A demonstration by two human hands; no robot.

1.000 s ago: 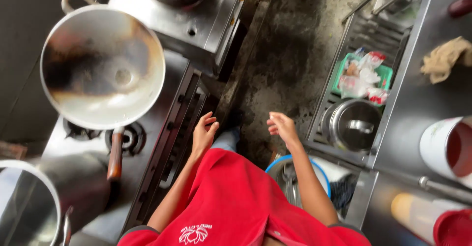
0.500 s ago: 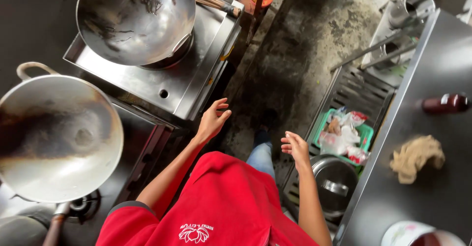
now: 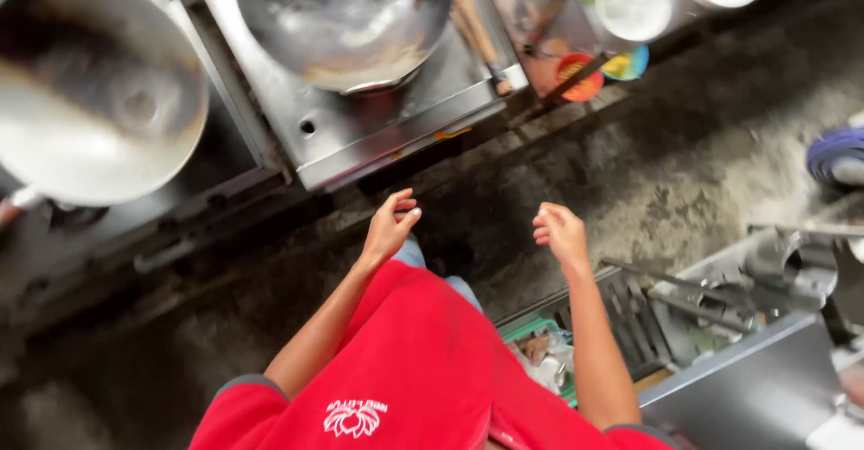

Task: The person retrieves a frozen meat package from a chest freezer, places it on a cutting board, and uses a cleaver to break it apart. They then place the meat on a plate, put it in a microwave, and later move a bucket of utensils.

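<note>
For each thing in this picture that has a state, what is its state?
Left hand: empty, fingers loosely curled.
Right hand: empty, fingers loosely curled.
Steel wok: on the burner, nearly empty.
Scorched pan: empty, on the stove.
White cup: upright.

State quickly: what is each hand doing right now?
Left hand: open, fingers loosely curled, holding nothing.
Right hand: open, loosely curled, holding nothing.

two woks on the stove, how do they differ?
The left wok has a dark scorched band across its bowl; the right wok looks shinier, with only light residue. The left wok sits on a dark burner frame; the right wok sits on a raised steel stove. Both are round, metal and appear empty. Neither hand touches them.
</note>
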